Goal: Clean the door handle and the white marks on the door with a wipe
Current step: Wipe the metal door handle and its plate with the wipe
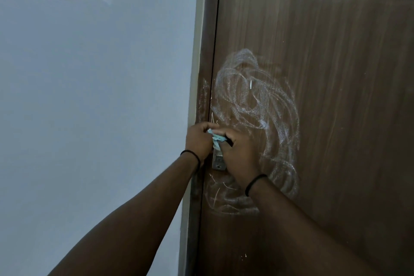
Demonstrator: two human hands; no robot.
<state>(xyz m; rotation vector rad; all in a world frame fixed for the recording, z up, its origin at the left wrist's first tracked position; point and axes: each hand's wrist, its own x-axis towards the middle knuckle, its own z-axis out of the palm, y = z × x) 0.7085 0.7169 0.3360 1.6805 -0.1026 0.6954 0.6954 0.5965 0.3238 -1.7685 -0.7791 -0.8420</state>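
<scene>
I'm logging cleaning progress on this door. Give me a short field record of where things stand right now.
wipe: light blue wipe, crumpled, held between both hands
left hand: left hand grips the wipe at the door edge
right hand: right hand holds the wipe over the handle
door handle: mostly hidden; metal plate shows below
white marks: white marks still swirl across the brown door
wrists: a black band on each

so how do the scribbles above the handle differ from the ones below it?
The marks above the handle are a large, dense, bright tangle of loops. The marks below the handle form a smaller, fainter patch with a few thin sharp strokes. The upper ones lie clear of the arms; the right forearm partly covers the lower ones. Both look chalky white and unwiped.
</scene>
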